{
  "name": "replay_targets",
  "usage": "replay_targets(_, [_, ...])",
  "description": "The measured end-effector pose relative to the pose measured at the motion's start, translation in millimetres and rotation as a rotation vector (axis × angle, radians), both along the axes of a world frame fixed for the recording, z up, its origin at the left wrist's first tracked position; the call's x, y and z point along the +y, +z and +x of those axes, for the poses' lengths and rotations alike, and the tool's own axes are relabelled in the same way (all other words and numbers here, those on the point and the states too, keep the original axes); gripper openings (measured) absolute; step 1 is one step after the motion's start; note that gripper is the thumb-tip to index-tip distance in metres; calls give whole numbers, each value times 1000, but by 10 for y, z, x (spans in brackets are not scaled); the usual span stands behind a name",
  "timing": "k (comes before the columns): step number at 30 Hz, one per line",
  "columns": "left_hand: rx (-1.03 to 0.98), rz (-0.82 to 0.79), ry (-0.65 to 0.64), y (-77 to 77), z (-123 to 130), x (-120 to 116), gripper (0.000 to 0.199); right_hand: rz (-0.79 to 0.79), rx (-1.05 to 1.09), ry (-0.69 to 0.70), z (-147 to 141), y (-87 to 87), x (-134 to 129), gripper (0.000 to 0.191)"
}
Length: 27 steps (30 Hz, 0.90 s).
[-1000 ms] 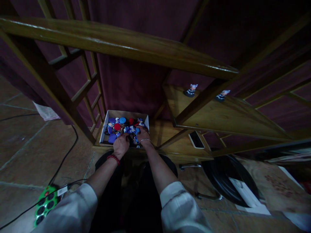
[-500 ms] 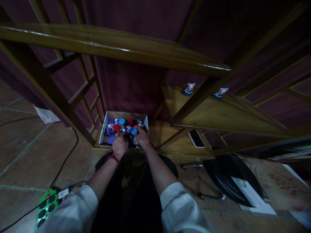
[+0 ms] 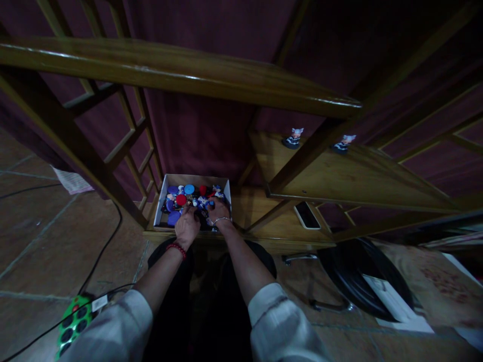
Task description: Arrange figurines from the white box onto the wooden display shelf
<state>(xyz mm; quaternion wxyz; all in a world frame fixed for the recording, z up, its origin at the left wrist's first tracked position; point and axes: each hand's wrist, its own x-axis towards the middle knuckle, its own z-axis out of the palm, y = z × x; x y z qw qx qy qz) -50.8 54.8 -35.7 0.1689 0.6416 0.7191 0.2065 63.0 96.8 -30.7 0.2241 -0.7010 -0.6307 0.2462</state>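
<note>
A shallow white cardboard box point(image 3: 160, 205) holds several small figurines with round blue, purple and red bases. My left hand point(image 3: 187, 225), with a red bead bracelet at the wrist, reaches over its front edge; the fingers are curled down among the figurines, and what they grip is hidden. My right hand point(image 3: 220, 210), wearing a silver bangle, is inside the box's right side. Its fingers are closed on a figurine with a blue base point(image 3: 212, 203), mostly covered by the hand. Near my left fingertips lies a figurine with a red base point(image 3: 181, 199).
The box stands on a low wooden shelf point(image 3: 260, 229) within a lattice frame. Two figurines, a left one point(image 3: 293, 138) and a right one point(image 3: 344, 144), stand on a higher board. A phone point(image 3: 307, 215) lies on the low shelf. A green power strip point(image 3: 74, 324) with cables is on the floor.
My right hand has turned the blue-based figurine, so less of its blue disc shows. My left hand has barely moved. The view has shifted slightly.
</note>
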Motion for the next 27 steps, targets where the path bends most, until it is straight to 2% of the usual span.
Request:
replay_targets(14, [12,-15,-16,67,-1,-18,32,-13,-80,-54,-75,-80,92,28])
replay_targets(27, [-41,-13,33,88,22,-21,36,6,-24,-9,56,51,41,28])
